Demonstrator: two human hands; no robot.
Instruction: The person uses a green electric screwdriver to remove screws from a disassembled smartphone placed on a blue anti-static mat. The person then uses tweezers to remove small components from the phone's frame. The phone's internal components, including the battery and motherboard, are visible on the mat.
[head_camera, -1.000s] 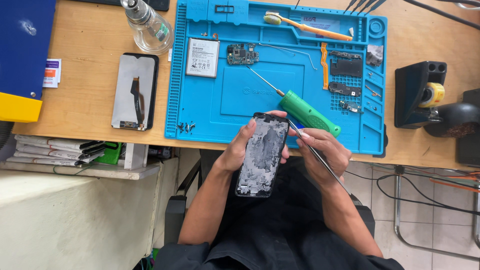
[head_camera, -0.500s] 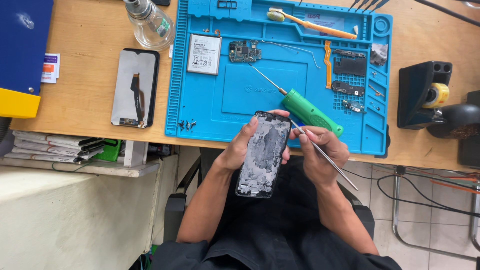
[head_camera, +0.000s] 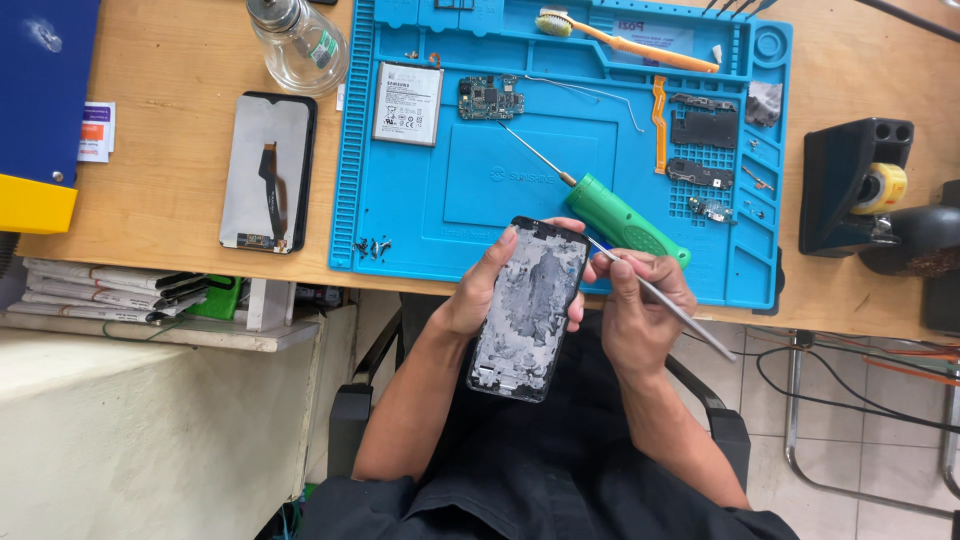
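Note:
My left hand (head_camera: 480, 295) grips an opened phone frame (head_camera: 528, 308), black-edged with grey glue residue inside, held tilted over my lap at the desk's front edge. My right hand (head_camera: 640, 310) holds slim metal tweezers (head_camera: 670, 305), their tip touching the frame's upper right edge. Just behind the hands, a green-handled screwdriver (head_camera: 625, 218) lies on the blue repair mat (head_camera: 420, 210).
On the mat lie a battery (head_camera: 408, 103), a circuit board (head_camera: 490, 98), an orange flex cable (head_camera: 659, 110), small black parts (head_camera: 705, 128), several screws (head_camera: 372, 246) and a toothbrush (head_camera: 630, 42). A detached screen (head_camera: 268, 172) and glass bottle (head_camera: 298, 42) sit left. A black holder with tape (head_camera: 855, 185) stands right.
The hands, phone frame and tweezers have kept nearly the same pose; the tweezers' tip has stayed at the frame's upper right edge. Only the view has shifted slightly.

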